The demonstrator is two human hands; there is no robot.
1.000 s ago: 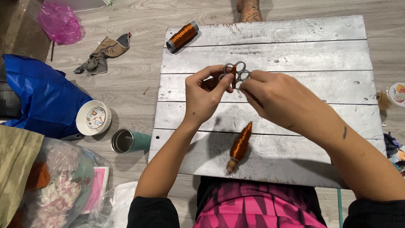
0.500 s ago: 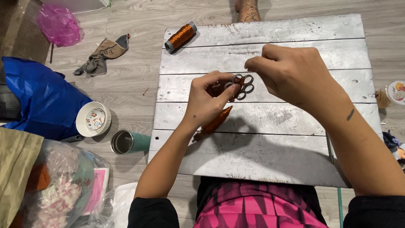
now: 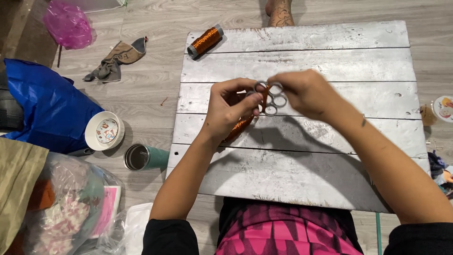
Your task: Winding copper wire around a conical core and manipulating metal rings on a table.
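Observation:
My left hand and my right hand meet over a grey wooden board and together pinch a small cluster of metal rings wound with orange thread. A cone-shaped bobbin of orange thread lies partly hidden under my left hand on the board. A larger spool of orange thread rests at the board's far left corner.
On the floor at left are a teal cup on its side, a round white tub, a blue bag, a pink bag, a crumpled cloth and clear bags of material. A bare foot shows beyond the board.
The orange bobbin has moved from the board's near middle to under my left hand. My right hand rose, then came back down to the rings.

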